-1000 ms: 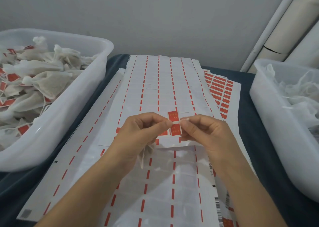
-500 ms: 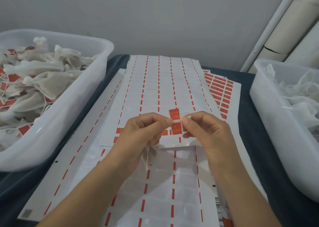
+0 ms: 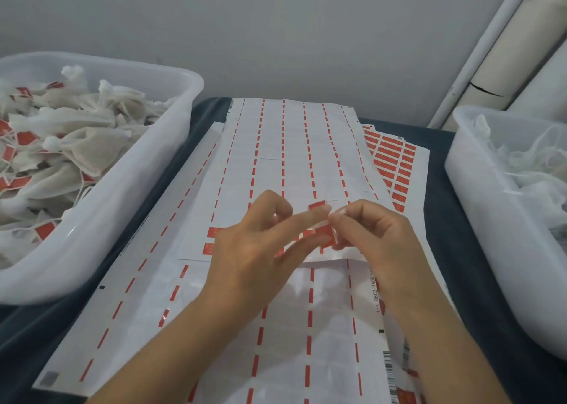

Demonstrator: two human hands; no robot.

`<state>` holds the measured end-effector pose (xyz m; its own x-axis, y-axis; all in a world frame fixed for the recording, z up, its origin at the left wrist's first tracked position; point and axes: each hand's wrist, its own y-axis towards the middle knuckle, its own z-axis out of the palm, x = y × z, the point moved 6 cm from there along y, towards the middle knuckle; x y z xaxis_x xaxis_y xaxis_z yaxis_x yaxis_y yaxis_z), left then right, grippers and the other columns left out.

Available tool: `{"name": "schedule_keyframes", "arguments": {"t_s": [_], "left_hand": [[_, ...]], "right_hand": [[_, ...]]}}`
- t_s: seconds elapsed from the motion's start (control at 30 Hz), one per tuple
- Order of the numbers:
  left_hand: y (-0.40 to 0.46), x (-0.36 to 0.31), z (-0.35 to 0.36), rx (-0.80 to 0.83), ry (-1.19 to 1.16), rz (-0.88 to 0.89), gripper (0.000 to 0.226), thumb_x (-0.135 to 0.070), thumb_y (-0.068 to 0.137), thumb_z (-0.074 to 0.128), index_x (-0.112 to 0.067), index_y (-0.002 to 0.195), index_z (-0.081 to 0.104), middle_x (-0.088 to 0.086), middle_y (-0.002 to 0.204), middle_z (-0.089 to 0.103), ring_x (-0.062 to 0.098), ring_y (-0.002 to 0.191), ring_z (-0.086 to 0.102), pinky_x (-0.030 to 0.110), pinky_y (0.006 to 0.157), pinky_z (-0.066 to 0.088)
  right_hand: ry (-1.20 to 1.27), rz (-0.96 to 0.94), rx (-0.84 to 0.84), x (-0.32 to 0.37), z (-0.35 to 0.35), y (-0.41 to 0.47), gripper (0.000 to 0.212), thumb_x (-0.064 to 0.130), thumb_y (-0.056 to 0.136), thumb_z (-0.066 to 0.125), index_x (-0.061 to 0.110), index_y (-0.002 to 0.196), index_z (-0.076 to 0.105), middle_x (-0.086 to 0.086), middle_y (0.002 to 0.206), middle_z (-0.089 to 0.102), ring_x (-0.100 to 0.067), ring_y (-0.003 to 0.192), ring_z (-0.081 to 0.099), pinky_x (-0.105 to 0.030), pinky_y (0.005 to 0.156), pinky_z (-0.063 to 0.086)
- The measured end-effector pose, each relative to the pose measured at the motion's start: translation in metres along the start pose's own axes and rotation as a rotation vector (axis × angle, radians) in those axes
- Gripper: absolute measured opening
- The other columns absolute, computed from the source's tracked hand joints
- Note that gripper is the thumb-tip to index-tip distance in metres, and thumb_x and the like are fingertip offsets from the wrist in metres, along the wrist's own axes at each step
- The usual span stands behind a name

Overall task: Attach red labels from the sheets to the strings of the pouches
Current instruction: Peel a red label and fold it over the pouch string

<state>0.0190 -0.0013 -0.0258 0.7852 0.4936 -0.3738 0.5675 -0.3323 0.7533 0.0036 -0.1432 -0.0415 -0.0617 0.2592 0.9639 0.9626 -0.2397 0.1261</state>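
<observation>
Red label [image 3: 324, 231] sits between the two hands, just above the near edge of the top sheet [image 3: 294, 158]; the right hand [image 3: 371, 234] pinches it with thumb and forefinger curled around its right side, so that grip is closed on the label. The left hand [image 3: 257, 244] reaches in from the left with its fingers mostly straight, forefinger extended so its tip meets the right fingertips at the label's upper edge; the thumb lies below, pointing toward the label's lower corner. Whether the left grip actually holds the label or a string cannot be told, since the contact point is small and partly hidden. Both forearms come up from the bottom of the view and converge over the sheets.

The top sheet is nearly stripped, showing only dashed red lines and a few red labels left in its lowest rows beside the left hand. It lies on other stripped sheets, and a fuller sheet [image 3: 395, 161] with many red labels shows at the right edge of the stack. All rest on a table [image 3: 429, 188] with a dark blue cover.

A white plastic tub [image 3: 129, 194] on the left holds a heap of pouches [image 3: 79, 151], many with red tags. A second tub [image 3: 484, 213] on the right holds white pouches [image 3: 534, 164] and loose strings.
</observation>
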Motion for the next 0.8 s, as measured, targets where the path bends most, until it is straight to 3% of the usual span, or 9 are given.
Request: {"name": "schedule_keyframes", "arguments": {"t_s": [0.13, 0.33, 0.4, 0.5, 0.6, 0.7, 0.8], "left_hand": [[0.000, 0.003, -0.002, 0.007, -0.054, -0.023, 0.028, -0.043, 0.089, 0.046, -0.025, 0.108, 0.059, 0.007, 0.072, 0.054, 0.012, 0.054, 0.047, 0.013, 0.045, 0.037], [0.002, 0.008, 0.002, 0.047, -0.184, -0.171, 0.033, -0.037, 0.079, 0.057, -0.017, 0.104, 0.064, 0.003, 0.065, 0.054, 0.013, 0.061, 0.047, 0.017, 0.049, 0.039], [0.001, 0.012, 0.004, 0.079, -0.261, -0.311, 0.027, -0.041, 0.074, 0.061, -0.027, 0.096, 0.069, -0.004, 0.064, 0.056, 0.011, 0.062, 0.049, 0.013, 0.049, 0.040], [-0.006, 0.022, 0.010, 0.096, -0.606, -0.715, 0.017, -0.057, 0.054, 0.060, -0.053, 0.067, 0.068, -0.010, 0.067, 0.063, 0.007, 0.064, 0.054, 0.013, 0.049, 0.041], [-0.013, 0.023, 0.017, 0.080, -0.895, -0.987, 0.023, -0.046, 0.048, 0.065, -0.036, 0.066, 0.075, -0.013, 0.050, 0.058, 0.002, 0.042, 0.050, 0.011, 0.040, 0.035], [-0.016, 0.022, 0.019, 0.038, -0.984, -1.083, 0.019, -0.034, 0.057, 0.064, -0.022, 0.065, 0.076, -0.011, 0.038, 0.043, 0.006, 0.031, 0.031, 0.012, 0.033, 0.029], [-0.018, 0.024, 0.020, 0.018, -1.015, -1.105, 0.018, -0.032, 0.059, 0.063, -0.019, 0.064, 0.076, -0.007, 0.038, 0.039, 0.006, 0.032, 0.026, 0.012, 0.033, 0.030]], "right_hand": [[-0.014, -0.065, 0.052, 0.011, 0.001, -0.003, 0.010, 0.034, 0.076, 0.059, 0.028, 0.069, 0.061, 0.015, 0.070, 0.067, 0.000, 0.073, 0.063, 0.002, 0.060, 0.041], [-0.123, -0.156, 0.047, 0.022, -0.008, -0.004, 0.011, 0.040, 0.070, 0.060, 0.040, 0.080, 0.065, 0.027, 0.082, 0.067, 0.006, 0.083, 0.061, 0.000, 0.065, 0.043], [-0.106, -0.146, -0.050, 0.022, -0.019, -0.003, 0.023, 0.043, 0.068, 0.060, 0.043, 0.091, 0.062, 0.025, 0.084, 0.067, 0.007, 0.085, 0.061, 0.001, 0.063, 0.042], [0.035, -0.105, -0.209, 0.021, -0.032, -0.002, 0.026, 0.043, 0.067, 0.063, 0.038, 0.092, 0.064, 0.021, 0.081, 0.068, 0.003, 0.078, 0.065, -0.002, 0.057, 0.044], [0.110, -0.072, -0.131, 0.019, -0.013, -0.003, 0.023, 0.039, 0.065, 0.067, 0.027, 0.084, 0.062, 0.023, 0.083, 0.068, 0.001, 0.081, 0.065, -0.003, 0.058, 0.046], [0.137, -0.077, -0.042, 0.017, 0.010, -0.008, 0.023, 0.036, 0.063, 0.067, 0.025, 0.083, 0.063, 0.020, 0.085, 0.068, 0.005, 0.086, 0.063, -0.001, 0.062, 0.044], [0.199, -0.045, -0.035, 0.013, 0.013, -0.008, 0.021, 0.038, 0.061, 0.066, 0.027, 0.079, 0.066, 0.021, 0.081, 0.070, 0.001, 0.084, 0.065, -0.002, 0.062, 0.045]]}}
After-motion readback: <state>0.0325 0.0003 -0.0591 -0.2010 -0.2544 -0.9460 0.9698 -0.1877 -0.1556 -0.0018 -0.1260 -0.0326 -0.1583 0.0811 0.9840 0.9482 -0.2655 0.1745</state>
